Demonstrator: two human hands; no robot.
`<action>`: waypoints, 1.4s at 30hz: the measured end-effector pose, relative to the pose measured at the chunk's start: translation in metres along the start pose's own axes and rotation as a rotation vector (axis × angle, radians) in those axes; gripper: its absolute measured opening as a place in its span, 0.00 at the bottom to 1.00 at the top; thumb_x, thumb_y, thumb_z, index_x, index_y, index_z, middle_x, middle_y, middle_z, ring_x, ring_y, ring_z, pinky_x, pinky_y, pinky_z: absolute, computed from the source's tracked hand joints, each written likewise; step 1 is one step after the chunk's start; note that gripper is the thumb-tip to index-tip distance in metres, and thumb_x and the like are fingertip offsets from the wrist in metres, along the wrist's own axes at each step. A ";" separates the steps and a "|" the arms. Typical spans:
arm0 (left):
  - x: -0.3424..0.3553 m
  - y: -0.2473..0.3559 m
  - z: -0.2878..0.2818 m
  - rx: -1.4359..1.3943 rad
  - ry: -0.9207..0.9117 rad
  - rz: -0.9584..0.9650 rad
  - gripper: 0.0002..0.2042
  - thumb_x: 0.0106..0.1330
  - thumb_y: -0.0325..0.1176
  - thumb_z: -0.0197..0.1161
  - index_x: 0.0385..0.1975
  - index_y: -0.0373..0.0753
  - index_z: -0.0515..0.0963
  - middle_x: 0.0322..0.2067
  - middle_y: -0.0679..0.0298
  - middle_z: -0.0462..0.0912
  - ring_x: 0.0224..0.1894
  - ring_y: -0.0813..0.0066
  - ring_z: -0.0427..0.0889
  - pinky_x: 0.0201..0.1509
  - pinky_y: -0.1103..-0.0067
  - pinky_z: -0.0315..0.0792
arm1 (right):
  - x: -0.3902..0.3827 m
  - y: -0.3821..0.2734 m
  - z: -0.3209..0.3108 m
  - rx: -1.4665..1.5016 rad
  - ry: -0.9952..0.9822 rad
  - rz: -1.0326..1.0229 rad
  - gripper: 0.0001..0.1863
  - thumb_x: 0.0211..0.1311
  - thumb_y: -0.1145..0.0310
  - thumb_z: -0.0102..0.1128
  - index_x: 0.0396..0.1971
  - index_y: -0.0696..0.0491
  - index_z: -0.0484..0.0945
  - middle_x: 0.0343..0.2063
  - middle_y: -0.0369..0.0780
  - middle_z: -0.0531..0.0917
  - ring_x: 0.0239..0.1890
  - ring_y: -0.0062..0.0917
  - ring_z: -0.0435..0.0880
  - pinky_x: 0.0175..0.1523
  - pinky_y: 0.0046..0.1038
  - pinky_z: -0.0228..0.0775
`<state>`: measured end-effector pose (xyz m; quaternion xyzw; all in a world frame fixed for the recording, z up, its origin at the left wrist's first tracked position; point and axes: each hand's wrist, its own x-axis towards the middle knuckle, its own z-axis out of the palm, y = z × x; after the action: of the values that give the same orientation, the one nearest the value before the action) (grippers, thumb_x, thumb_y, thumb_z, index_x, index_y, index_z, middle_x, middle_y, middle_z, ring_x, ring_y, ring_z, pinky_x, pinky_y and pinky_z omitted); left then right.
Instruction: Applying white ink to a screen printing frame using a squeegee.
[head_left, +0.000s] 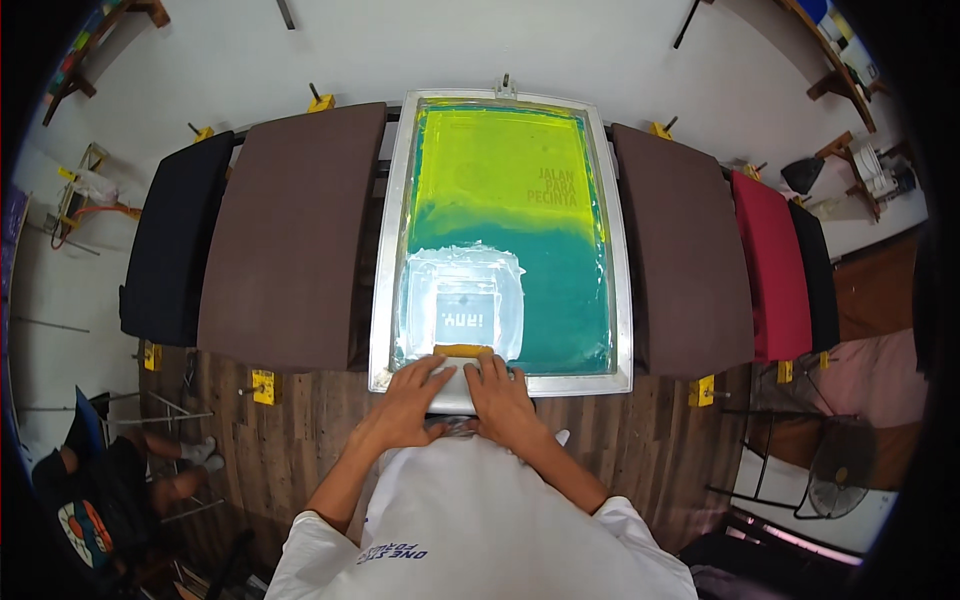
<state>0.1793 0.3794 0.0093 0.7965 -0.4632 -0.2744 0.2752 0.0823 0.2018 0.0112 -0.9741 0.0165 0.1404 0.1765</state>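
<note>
My left hand [407, 403] and my right hand [506, 402] grip the two ends of a squeegee with a grey metal handle [454, 388] and an amber blade edge [463, 351]. The squeegee is at the near left end of a screen-printing frame [621, 300] with a silver metal rim. White ink [425, 290] lies smeared around a small lettered design just beyond the blade. The mesh is teal [560, 300] in the near part and yellow-green [480, 160] in the far part, where more lettering shows.
Brown cloth-covered boards [290, 230] [685, 250] flank the frame. Farther out are a red board [772, 265] and dark ones [178, 240]. Yellow clamps [263, 387] stick out below them. A person's legs [180, 470] show at lower left, a fan [842, 465] at lower right.
</note>
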 end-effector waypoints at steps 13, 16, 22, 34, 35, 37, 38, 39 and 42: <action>0.047 -0.023 -0.004 -0.012 0.108 0.024 0.17 0.50 0.17 0.60 0.43 0.34 0.79 0.38 0.48 0.82 0.42 0.49 0.81 0.47 0.62 0.76 | 0.041 -0.002 -0.016 0.176 0.122 0.216 0.19 0.38 0.81 0.64 0.38 0.58 0.80 0.37 0.48 0.81 0.43 0.45 0.79 0.48 0.40 0.75; 0.065 -0.014 -0.037 0.039 -0.186 -0.065 0.15 0.51 0.22 0.64 0.41 0.37 0.81 0.35 0.49 0.85 0.40 0.49 0.83 0.47 0.64 0.77 | 0.049 0.010 -0.031 0.202 0.095 0.151 0.15 0.39 0.80 0.62 0.33 0.57 0.82 0.31 0.49 0.83 0.39 0.45 0.82 0.46 0.40 0.76; 0.110 -0.045 -0.073 -0.013 -0.152 0.089 0.12 0.49 0.34 0.70 0.32 0.36 0.82 0.29 0.49 0.84 0.34 0.50 0.84 0.41 0.65 0.77 | 0.098 0.034 -0.061 0.107 -0.022 0.091 0.15 0.38 0.76 0.60 0.32 0.55 0.84 0.29 0.50 0.85 0.34 0.44 0.85 0.43 0.40 0.79; 0.112 -0.070 -0.077 0.005 0.030 0.024 0.13 0.50 0.25 0.67 0.37 0.36 0.81 0.34 0.49 0.84 0.39 0.48 0.83 0.45 0.64 0.76 | 0.139 0.026 -0.040 0.113 0.078 0.170 0.17 0.41 0.74 0.68 0.36 0.55 0.83 0.34 0.50 0.84 0.39 0.44 0.84 0.46 0.41 0.78; 0.105 -0.070 -0.071 0.025 0.056 0.035 0.14 0.50 0.23 0.64 0.39 0.36 0.80 0.34 0.48 0.84 0.39 0.47 0.82 0.45 0.62 0.76 | 0.130 0.022 -0.036 0.112 0.158 0.124 0.16 0.40 0.75 0.68 0.35 0.55 0.82 0.33 0.49 0.83 0.39 0.45 0.84 0.45 0.41 0.78; 0.091 -0.064 -0.061 0.011 0.045 -0.031 0.16 0.50 0.20 0.62 0.41 0.35 0.80 0.35 0.48 0.83 0.41 0.46 0.82 0.48 0.62 0.76 | 0.120 0.015 -0.028 0.112 0.154 0.105 0.15 0.40 0.76 0.67 0.34 0.56 0.82 0.32 0.49 0.82 0.38 0.45 0.83 0.45 0.42 0.78; 0.082 -0.057 -0.059 -0.006 0.034 -0.038 0.16 0.50 0.19 0.61 0.41 0.35 0.80 0.36 0.48 0.83 0.42 0.47 0.82 0.48 0.62 0.75 | 0.110 0.010 -0.025 0.119 0.148 0.111 0.15 0.41 0.77 0.67 0.34 0.56 0.82 0.32 0.49 0.82 0.38 0.45 0.82 0.45 0.41 0.78; 0.072 -0.051 -0.057 -0.022 0.024 -0.043 0.17 0.49 0.19 0.61 0.41 0.35 0.80 0.37 0.48 0.83 0.42 0.47 0.82 0.49 0.62 0.75 | 0.101 0.006 -0.023 0.140 0.139 0.094 0.15 0.40 0.78 0.66 0.34 0.56 0.81 0.31 0.49 0.82 0.38 0.44 0.82 0.45 0.41 0.78; 0.045 -0.044 -0.046 -0.046 0.035 -0.021 0.16 0.49 0.19 0.64 0.41 0.35 0.81 0.37 0.49 0.84 0.41 0.49 0.83 0.47 0.64 0.76 | 0.077 -0.009 -0.025 0.162 0.087 0.059 0.15 0.39 0.80 0.66 0.33 0.57 0.82 0.31 0.49 0.83 0.37 0.45 0.83 0.44 0.41 0.78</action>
<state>0.2559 0.3660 0.0031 0.7995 -0.4437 -0.2738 0.2984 0.1633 0.2027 0.0151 -0.9608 0.0643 0.1014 0.2498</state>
